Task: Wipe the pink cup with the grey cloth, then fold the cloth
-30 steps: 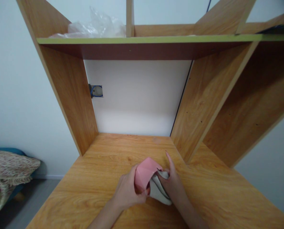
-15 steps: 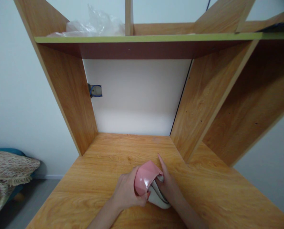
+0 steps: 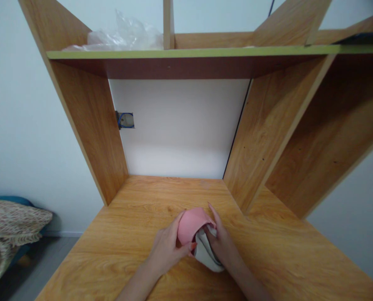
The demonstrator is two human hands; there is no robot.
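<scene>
A glossy pink bowl with faceted sides is tilted on its side above the desk, its mouth turned toward the lower right. My left hand is closed around its left side, thumb at the rim. A light grey cloth is bunched at the mouth, partly inside the bowl. My right hand presses the cloth into the opening with its fingers, which are partly hidden in there, while one finger stretches up along the outside of the bowl.
The wooden desk runs under both hands. Upright panels carry a green-edged shelf with a crumpled clear plastic bag. An open socket box shows in the back wall. At lower left lies a patterned fringed blanket.
The bowl has turned a little in my left hand, so its mouth faces me more. My right fingers and the cloth have shifted slightly within the opening.
</scene>
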